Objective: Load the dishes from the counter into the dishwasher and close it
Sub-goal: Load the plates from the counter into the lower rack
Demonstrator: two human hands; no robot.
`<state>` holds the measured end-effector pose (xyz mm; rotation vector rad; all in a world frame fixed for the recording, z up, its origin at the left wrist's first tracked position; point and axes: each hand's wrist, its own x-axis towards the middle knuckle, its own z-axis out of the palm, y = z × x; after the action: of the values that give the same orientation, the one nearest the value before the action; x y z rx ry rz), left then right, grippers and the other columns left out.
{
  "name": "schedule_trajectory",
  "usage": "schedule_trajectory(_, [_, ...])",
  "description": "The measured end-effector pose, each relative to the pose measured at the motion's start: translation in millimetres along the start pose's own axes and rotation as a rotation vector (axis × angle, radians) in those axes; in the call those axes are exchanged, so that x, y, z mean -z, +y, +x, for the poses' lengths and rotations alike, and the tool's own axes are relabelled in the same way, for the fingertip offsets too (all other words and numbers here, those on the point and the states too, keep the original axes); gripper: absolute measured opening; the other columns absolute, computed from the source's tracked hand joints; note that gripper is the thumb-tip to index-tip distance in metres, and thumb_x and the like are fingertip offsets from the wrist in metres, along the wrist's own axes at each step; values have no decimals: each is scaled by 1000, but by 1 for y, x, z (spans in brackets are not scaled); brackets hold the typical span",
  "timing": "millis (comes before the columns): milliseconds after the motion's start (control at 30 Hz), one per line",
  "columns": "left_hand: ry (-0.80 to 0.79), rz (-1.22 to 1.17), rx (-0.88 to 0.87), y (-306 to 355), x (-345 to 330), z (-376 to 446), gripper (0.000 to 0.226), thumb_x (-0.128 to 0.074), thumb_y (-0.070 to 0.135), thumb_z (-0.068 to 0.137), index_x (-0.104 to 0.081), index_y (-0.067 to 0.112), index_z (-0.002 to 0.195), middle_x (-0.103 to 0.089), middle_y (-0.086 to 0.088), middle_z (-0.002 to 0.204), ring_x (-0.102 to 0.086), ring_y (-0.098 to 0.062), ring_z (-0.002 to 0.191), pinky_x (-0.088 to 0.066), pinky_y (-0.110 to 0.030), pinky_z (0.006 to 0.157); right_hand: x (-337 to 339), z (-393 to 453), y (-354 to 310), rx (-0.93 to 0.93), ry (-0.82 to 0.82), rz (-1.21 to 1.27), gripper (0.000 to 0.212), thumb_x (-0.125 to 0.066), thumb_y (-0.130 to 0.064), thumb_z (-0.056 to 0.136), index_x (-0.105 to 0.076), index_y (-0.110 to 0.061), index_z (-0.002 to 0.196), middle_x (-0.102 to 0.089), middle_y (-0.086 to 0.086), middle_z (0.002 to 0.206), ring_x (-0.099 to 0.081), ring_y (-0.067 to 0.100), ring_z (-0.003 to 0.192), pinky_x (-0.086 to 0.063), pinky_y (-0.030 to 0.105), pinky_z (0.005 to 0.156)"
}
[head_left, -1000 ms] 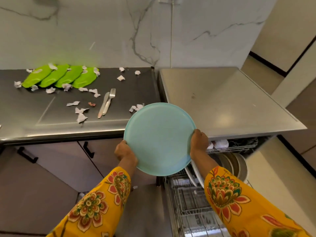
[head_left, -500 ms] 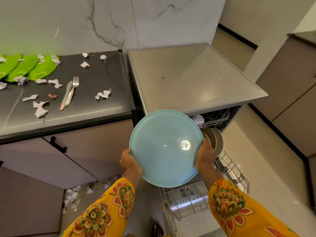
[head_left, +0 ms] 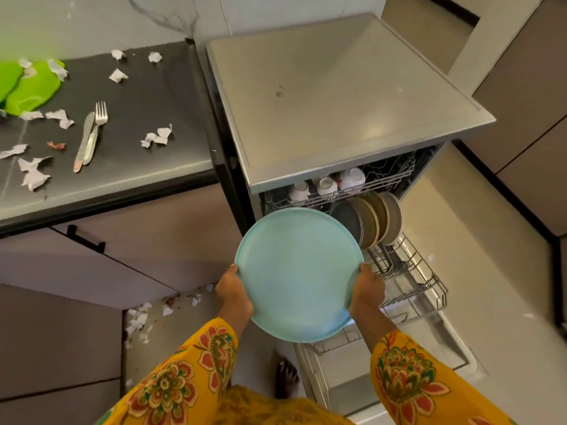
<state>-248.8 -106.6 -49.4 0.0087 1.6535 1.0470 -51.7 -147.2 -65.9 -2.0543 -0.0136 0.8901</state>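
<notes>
Fork [head_left: 98, 124] on counter [head_left: 147, 96] left of dishwasher [head_left: 337, 87], plates [head_left: 372, 217] in lower rack [head_left: 411, 280]

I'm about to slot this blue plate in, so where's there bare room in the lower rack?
The lower rack looks bare in its front wires, between the brown plates standing at the back and the rack's front rim. The back row is crowded. The blue plate, held by left hand and right hand, hides the rack's left part.

Green plates [head_left: 30, 87] cut off at left edge, lower rack [head_left: 408, 280] partly behind blue plate [head_left: 299, 274]

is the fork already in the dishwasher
No, the fork lies on the counter beside a knife, not in the dishwasher.
</notes>
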Motion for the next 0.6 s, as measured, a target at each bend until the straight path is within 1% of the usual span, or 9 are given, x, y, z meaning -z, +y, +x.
schedule_trajectory(100, [39,41,-1,-6,2,9,15,-49,19,97,-55,7,103,-58,-10,100,-52,-25,89,-40,-34,78,-4,9,18,-38,-55,-50,36,-50,-26,92,-62,4,108,-61,21,109,-53,32,93,-44,39,84])
schedule_trajectory(167, [62,83,-11,-9,4,17,15,-48,19,98,-55,6,99,-57,-5,84,-50,-24,90,-39,-33,78,-8,12,30,-85,-120,-87,33,-52,-24,90,-61,3,107,-60,18,103,-53,30,90,-45,38,81])
schedule_trajectory(233, [83,132,3,-13,6,29,18,-48,21,98,-55,6,91,-52,-4,76,-49,-23,89,-39,-32,77,-13,16,46,-138,-176,-120,32,-54,-23,86,-61,2,105,-61,18,100,-55,34,92,-48,46,88])
schedule_trajectory(267, [85,152,12,-15,7,33,22,-48,23,98,-57,4,92,-54,-6,80,-50,-23,89,-42,-34,79,-16,18,54,-168,-194,-130,30,-55,-22,85,-62,1,103,-61,18,99,-56,34,92,-49,49,89])
schedule_trajectory(333, [99,186,37,-21,10,47,32,-48,29,97,-60,1,106,-59,-11,96,-54,-26,91,-47,-41,87,-21,23,70,-200,-214,-157,28,-55,-19,82,-62,-1,103,-61,17,99,-56,34,90,-51,46,84])
schedule_trajectory(400, [111,205,70,-30,12,64,38,-48,33,97,-59,2,114,-61,-14,107,-57,-29,94,-48,-48,94,-25,26,82,-230,-216,-145,23,-55,-13,82,-61,-3,102,-61,16,100,-54,31,87,-49,43,79])
schedule_trajectory(433, [116,208,78,-34,10,70,38,-47,33,97,-59,2,115,-62,-14,110,-58,-29,96,-47,-49,96,-27,26,88,-251,-217,-115,21,-55,-9,81,-60,-5,102,-60,15,102,-53,30,87,-49,43,79])
schedule_trajectory(533, [129,216,74,-34,2,70,39,-42,30,100,-54,1,124,-58,-11,118,-57,-30,101,-46,-43,94,-38,30,110,-324,-222,-38,32,-59,-6,78,-61,-9,110,-61,14,112,-55,29,92,-51,43,82])
schedule_trajectory(600, [121,222,34,-34,-7,73,39,-38,24,102,-50,-1,130,-55,-11,119,-56,-31,92,-42,-34,82,-46,31,121,-375,-239,9,37,-59,-5,79,-60,-11,116,-60,14,115,-54,29,92,-51,39,75])
